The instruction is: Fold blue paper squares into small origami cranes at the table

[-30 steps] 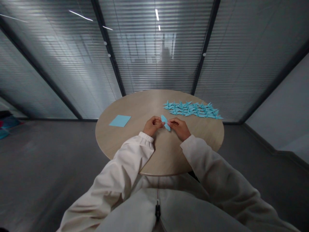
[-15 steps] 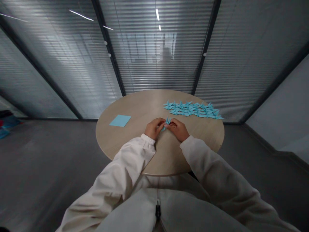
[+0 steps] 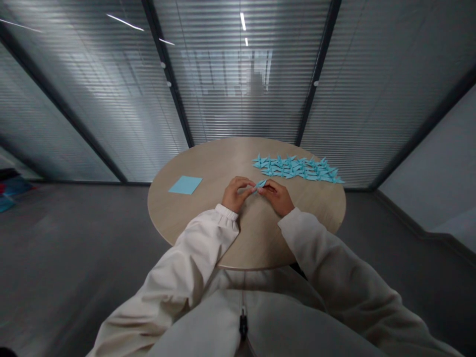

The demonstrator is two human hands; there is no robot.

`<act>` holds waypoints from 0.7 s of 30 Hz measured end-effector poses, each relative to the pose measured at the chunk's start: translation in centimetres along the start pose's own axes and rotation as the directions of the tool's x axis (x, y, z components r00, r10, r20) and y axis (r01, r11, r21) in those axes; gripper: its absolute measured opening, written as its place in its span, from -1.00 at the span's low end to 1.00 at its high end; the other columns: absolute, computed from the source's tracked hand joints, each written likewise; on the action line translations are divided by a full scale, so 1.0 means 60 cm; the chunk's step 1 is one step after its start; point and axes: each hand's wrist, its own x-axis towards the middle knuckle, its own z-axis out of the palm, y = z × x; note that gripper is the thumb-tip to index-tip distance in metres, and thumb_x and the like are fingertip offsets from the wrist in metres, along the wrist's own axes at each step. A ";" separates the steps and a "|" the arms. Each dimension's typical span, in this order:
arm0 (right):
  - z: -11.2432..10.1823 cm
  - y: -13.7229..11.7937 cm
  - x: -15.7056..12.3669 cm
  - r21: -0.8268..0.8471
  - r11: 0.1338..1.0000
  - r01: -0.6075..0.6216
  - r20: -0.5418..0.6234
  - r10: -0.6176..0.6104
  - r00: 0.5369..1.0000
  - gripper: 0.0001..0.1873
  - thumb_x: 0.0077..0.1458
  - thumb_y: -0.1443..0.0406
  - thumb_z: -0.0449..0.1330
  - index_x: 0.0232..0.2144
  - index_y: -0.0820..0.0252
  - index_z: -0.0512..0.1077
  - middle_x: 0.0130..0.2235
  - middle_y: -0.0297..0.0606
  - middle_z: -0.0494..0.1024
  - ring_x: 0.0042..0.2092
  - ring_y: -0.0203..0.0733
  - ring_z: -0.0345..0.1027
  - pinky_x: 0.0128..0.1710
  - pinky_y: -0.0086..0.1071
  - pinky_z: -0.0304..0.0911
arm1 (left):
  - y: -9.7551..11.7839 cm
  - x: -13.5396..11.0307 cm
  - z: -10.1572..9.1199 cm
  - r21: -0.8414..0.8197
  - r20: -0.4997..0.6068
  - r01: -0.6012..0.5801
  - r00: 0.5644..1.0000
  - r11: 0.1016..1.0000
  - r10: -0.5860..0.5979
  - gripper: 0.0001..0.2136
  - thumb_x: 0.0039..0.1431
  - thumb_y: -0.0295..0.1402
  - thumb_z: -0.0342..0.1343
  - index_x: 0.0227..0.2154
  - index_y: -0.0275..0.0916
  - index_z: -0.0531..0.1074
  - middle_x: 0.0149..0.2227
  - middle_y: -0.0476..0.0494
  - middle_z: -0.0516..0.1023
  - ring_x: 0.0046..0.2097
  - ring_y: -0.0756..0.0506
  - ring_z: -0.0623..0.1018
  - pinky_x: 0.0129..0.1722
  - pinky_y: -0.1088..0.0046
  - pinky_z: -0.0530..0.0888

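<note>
Your left hand [image 3: 235,194] and your right hand [image 3: 277,197] are close together over the near middle of the counter, with fingers curled inward. The fingertips [image 3: 253,186] of both hands pinch a small folded piece of light-blue paper [image 3: 261,184] from either side, so both hands are clamped on it. It shows as a narrow sliver lying nearly level, and your fingers hide too much of it to make out its full shape.

Right under your wrists is the round, light wood counter [image 3: 312,210]. The gathered cuff of your left sleeve [image 3: 226,212] rests near its near edge, and your right sleeve [image 3: 327,253] crosses the rim on the other side; both sleeves are pale cream.

Ahead and to your right, a dense group of folded blue origami cranes [image 3: 297,168] lies in close rows near the far edge of the counter, many of them touching. To your left, a single flat square sheet of blue paper [image 3: 185,185] lies alone, well apart from the cranes.

Past the counter, a grey floor [image 3: 74,248] runs to glass partitions with horizontal blinds [image 3: 241,99]. A small heap of red and blue items [image 3: 11,189] sits on the floor at far left, too small to identify.
</note>
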 end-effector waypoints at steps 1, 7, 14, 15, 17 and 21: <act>-0.001 0.000 0.000 -0.010 1.000 0.002 -0.001 -0.002 1.000 -0.77 -0.05 0.12 0.18 -0.43 0.16 0.39 -0.36 -0.30 0.46 -0.28 -0.23 0.37 -0.19 -0.33 0.29 | 0.000 0.001 0.000 -0.021 0.006 0.012 1.000 1.000 -0.012 -0.83 -0.03 -0.27 0.17 -0.39 -0.25 0.47 -0.30 -0.16 0.45 -0.20 -0.06 0.42 -0.17 0.41 0.37; -0.003 0.000 -0.002 -0.108 0.992 0.060 -0.016 -0.062 0.998 -0.81 -0.03 0.16 0.17 -0.42 0.17 0.41 -0.34 -0.30 0.45 -0.28 -0.24 0.35 -0.23 -0.38 0.27 | 0.000 0.001 0.000 -0.015 0.047 0.050 0.998 0.999 -0.050 -0.84 0.02 -0.29 0.13 -0.39 -0.28 0.45 -0.33 -0.14 0.46 -0.21 -0.07 0.44 -0.15 0.40 0.36; 0.003 0.000 -0.003 -0.115 0.993 -0.031 -0.001 0.031 1.000 -0.81 -0.04 0.18 0.16 -0.41 0.19 0.38 -0.41 -0.33 0.45 -0.35 -0.26 0.34 -0.32 -0.42 0.25 | 0.002 -0.004 -0.003 0.175 0.053 -0.182 0.983 0.968 0.175 -0.85 0.13 -0.29 0.03 -0.36 -0.26 0.41 -0.34 -0.12 0.48 -0.21 -0.06 0.43 -0.13 0.39 0.34; 0.003 0.000 -0.003 -0.117 0.992 -0.038 0.002 0.038 0.999 -0.80 -0.05 0.18 0.16 -0.41 0.19 0.37 -0.42 -0.34 0.45 -0.36 -0.26 0.34 -0.34 -0.43 0.24 | 0.003 -0.005 -0.004 0.195 0.060 -0.216 0.976 0.957 0.208 -0.85 0.14 -0.30 0.02 -0.35 -0.26 0.41 -0.34 -0.13 0.49 -0.21 -0.06 0.43 -0.13 0.39 0.34; 0.003 0.001 -0.003 -0.127 0.991 -0.042 0.005 0.043 0.999 -0.79 -0.05 0.17 0.17 -0.42 0.19 0.37 -0.44 -0.35 0.44 -0.38 -0.27 0.33 -0.36 -0.44 0.23 | 0.003 -0.005 -0.005 0.221 0.072 -0.245 0.969 0.944 0.234 -0.84 0.14 -0.30 0.01 -0.29 -0.26 0.39 -0.33 -0.13 0.48 -0.21 -0.06 0.43 -0.13 0.39 0.34; 0.002 0.000 -0.002 -0.159 0.987 -0.024 0.006 0.025 1.000 -0.79 -0.03 0.15 0.15 -0.46 0.20 0.36 -0.46 -0.36 0.42 -0.39 -0.28 0.32 -0.36 -0.44 0.22 | 0.005 -0.004 -0.004 0.254 0.063 -0.214 0.977 0.943 0.204 -0.79 0.13 -0.30 0.03 -0.19 -0.27 0.32 -0.31 -0.14 0.46 -0.18 -0.07 0.43 -0.11 0.38 0.32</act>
